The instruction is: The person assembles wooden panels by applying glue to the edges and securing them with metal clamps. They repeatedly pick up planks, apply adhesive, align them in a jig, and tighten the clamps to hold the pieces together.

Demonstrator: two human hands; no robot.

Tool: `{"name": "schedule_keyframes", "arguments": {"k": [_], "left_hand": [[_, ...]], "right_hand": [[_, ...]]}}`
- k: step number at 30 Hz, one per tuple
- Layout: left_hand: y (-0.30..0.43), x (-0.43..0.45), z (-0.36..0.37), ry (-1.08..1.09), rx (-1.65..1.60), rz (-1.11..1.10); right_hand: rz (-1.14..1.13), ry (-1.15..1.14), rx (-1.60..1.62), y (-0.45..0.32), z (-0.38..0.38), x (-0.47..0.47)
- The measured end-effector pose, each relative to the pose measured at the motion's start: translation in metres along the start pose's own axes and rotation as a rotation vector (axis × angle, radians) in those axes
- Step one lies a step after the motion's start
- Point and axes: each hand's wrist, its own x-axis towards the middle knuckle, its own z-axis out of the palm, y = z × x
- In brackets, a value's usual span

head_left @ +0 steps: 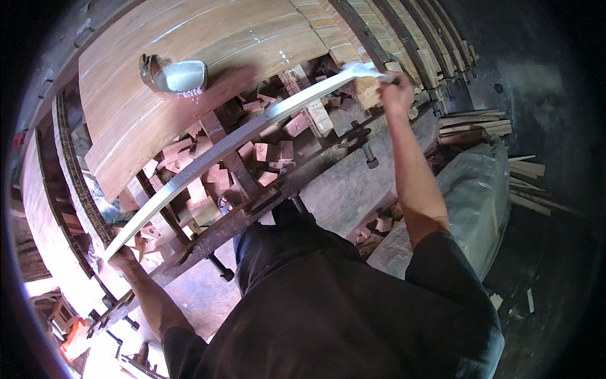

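A long wooden strip [218, 135], whitish along much of its face, spans the clamping frame from lower left to upper right. My left hand [124, 260] grips its lower-left end. Near the other end, my right hand [397, 92] is closed on the handle of a brush [362, 71], whose white-coated head lies against the strip; motion blurs it. A cut-open plastic container [180, 76] holding white glue stands on the glued-up wood panel [227, 33] beyond the strip, with white drips beside it.
Metal clamp bars with threaded screws [369, 154] cross the frame before me. Many wood offcuts [267, 151] lie beneath it. More slats [473, 125] are stacked at right, near a plastic-wrapped bundle [468, 194]. Further wood panels rest between bars at left and upper right.
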Motion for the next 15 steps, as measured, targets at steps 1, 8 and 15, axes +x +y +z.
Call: {"name": "schedule_keyframes", "arguments": {"k": [1, 8, 15], "left_hand": [[-0.002, 0.004, -0.002, 0.000, -0.025, -0.026], [-0.003, 0.012, -0.016, 0.035, 0.024, 0.018], [-0.011, 0.027, -0.027, 0.051, 0.024, 0.001]], "right_hand": [[-0.103, 0.116, -0.157, 0.009, -0.011, 0.020], [-0.808, -0.201, -0.487, -0.038, 0.007, -0.054], [-0.652, -0.244, -0.383, -0.054, 0.007, -0.071]]}}
